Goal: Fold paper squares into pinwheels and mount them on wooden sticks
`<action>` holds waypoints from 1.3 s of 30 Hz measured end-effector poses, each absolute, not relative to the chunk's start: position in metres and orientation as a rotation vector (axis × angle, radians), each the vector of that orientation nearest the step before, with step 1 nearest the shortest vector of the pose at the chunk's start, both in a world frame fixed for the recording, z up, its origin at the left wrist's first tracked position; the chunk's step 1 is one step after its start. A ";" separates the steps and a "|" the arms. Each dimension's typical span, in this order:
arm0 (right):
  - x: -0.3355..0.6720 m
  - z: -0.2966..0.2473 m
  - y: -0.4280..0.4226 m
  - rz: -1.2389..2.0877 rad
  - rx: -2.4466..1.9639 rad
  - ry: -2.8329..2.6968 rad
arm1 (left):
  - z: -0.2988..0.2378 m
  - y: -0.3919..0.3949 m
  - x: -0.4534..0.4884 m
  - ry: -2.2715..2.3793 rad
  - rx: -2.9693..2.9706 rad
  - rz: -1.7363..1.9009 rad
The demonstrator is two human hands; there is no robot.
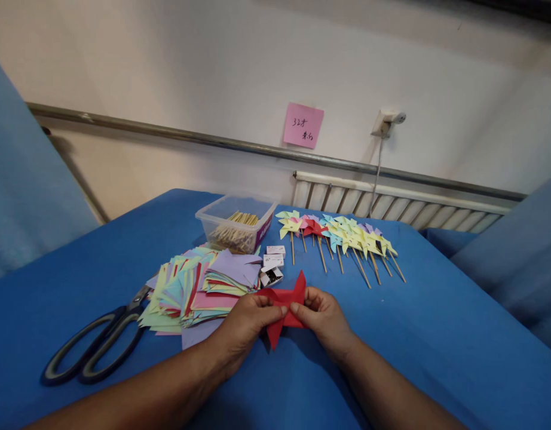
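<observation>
Between my two hands, a red paper pinwheel [284, 298] is held just above the blue table, its folded points sticking out above and below. My left hand [253, 319] pinches it from the left, with the thumb pressed near the centre. From the right, my right hand [323, 316] grips it the same way, thumbs almost meeting. Fingers behind the paper are hidden. Left of my hands lies a fanned pile of coloured paper squares [204, 286]. Beyond the pinwheel are small white boxes [274, 261], the nearest one open with dark bits inside.
Large scissors [109, 340] lie at the left, tips under the paper pile. Behind it stands a clear plastic tub [208, 224] of short wooden sticks [239, 227]. Several finished pinwheels on sticks [347, 233] lie at the back right of the blue table [437, 334].
</observation>
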State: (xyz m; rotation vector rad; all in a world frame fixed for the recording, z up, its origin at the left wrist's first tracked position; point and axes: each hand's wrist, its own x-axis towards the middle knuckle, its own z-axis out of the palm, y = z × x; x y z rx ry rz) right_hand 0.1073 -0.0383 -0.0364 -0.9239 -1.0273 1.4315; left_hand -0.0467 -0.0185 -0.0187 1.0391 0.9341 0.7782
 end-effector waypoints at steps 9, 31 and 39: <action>0.104 -0.035 -0.040 1.434 -0.897 -0.975 | -0.011 -0.022 -0.042 0.840 0.985 0.792; 0.103 -0.053 -0.031 1.475 -0.820 -1.063 | -0.027 -0.014 -0.047 1.034 1.190 0.867; 0.110 -0.043 -0.028 1.571 -0.746 -0.790 | -0.023 -0.015 -0.049 0.984 1.135 0.834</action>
